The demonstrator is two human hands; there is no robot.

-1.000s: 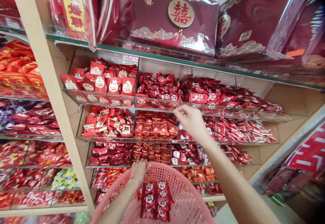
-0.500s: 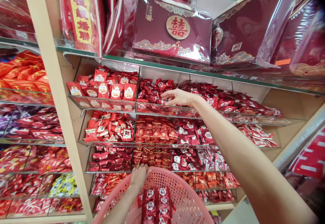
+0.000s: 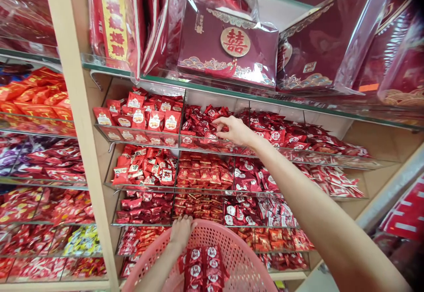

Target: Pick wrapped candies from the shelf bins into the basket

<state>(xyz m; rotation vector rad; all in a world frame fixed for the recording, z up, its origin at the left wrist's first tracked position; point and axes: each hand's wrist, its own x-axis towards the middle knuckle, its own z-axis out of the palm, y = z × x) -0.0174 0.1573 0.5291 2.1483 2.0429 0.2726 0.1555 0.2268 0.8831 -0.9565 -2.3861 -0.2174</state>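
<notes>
Shelving [image 3: 80,115]: rising behind.
R hand [image 3: 234,130]: hovering at upper bin [image 3: 212,146], fingers [image 3: 222,120] parted, gripping nothing visible.
Red pkts [image 3: 198,120]: lying there; prob. light, slick (maybe crushable), needing edge pinch.
L hand [image 3: 182,232]: gripping basket [image 3: 245,256] rim.

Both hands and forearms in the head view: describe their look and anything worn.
The left hand and right hand are ungloved human hands, with no ring visible. The left forearm and right forearm are slim and bare, without a visible sleeve, watch or bracelet.
</notes>
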